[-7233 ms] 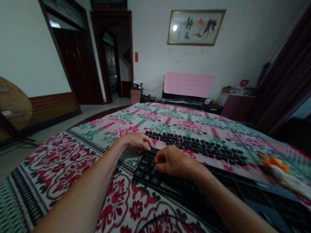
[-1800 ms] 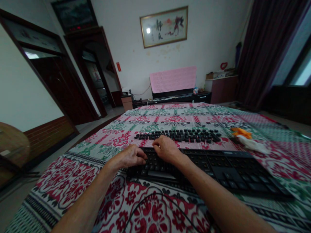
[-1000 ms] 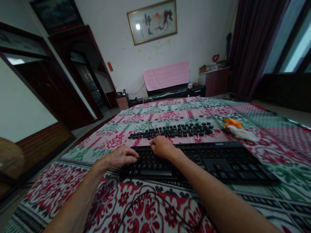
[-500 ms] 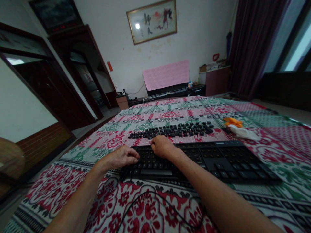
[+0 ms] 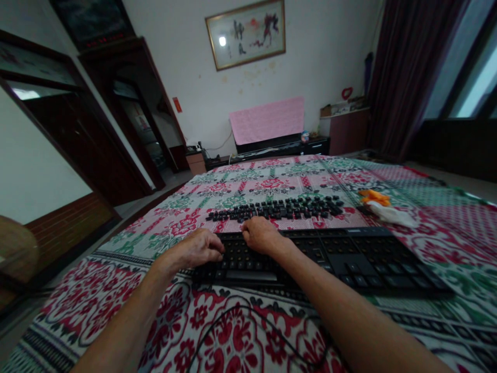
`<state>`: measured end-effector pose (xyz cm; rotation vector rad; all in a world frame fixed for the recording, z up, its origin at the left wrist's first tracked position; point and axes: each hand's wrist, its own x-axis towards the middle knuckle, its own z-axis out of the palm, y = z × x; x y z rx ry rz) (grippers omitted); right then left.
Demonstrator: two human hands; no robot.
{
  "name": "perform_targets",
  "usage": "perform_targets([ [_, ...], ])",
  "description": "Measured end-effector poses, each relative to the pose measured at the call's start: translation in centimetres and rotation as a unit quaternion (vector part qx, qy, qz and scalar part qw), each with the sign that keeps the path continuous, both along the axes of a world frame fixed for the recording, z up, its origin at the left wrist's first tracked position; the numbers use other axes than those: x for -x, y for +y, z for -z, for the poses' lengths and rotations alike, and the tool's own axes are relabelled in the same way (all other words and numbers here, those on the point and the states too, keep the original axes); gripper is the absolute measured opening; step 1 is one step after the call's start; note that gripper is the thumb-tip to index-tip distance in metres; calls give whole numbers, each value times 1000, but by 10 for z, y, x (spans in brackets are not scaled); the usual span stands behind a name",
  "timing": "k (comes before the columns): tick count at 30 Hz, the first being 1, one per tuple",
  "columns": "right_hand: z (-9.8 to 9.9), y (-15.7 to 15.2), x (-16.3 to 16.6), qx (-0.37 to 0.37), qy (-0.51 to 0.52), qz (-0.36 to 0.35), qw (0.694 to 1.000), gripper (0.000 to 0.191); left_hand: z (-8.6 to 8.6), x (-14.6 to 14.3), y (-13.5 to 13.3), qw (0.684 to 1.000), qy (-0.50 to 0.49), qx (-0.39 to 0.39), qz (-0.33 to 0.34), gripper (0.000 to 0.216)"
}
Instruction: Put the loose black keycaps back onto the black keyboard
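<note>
Black keyboard [image 5: 328,249] crosswise on the table [image 5: 186,208]

Head view: the step in hand looks like close work at single key positions, fitting or pulling unclear; the next move probably calls for a light pinch, squared over one of them. From the keyboard's centre, its long axis runs roughly 9 to 3 o'clock, number pad [image 5: 406,263] towards 3, front edge facing the wearer at 6. Loose keycaps [image 5: 285,210] lie at 11 to 12. The left hand [image 5: 204,246] bunches thumb and fingers at the 9 o'clock end; the right hand [image 5: 261,236] curls over upper rows near 10. Whether either grips anything is hidden.
</note>
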<state>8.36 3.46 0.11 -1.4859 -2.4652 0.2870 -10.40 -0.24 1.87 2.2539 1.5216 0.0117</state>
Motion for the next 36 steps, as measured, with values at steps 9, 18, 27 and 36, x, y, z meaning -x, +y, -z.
perform_targets([
  [9, 3, 0, 0, -24, -3, -11, 1000, 27, 7, 2, 5, 1000, -6, 13, -17, 29],
  [18, 0, 5, -6, -19, 1, -38, 999, 29, 7, 6, 0, 998, -53, -35, -16, 28],
  [27, -11, 21, -44, 30, -21, -2, 999, 25, 5, 2, 5, 993, -81, -64, -55, 25],
  [36, -8, 24, -51, 43, -15, -20, 999, 26, 6, -40, 58, 962, -18, -214, -169, 23],
])
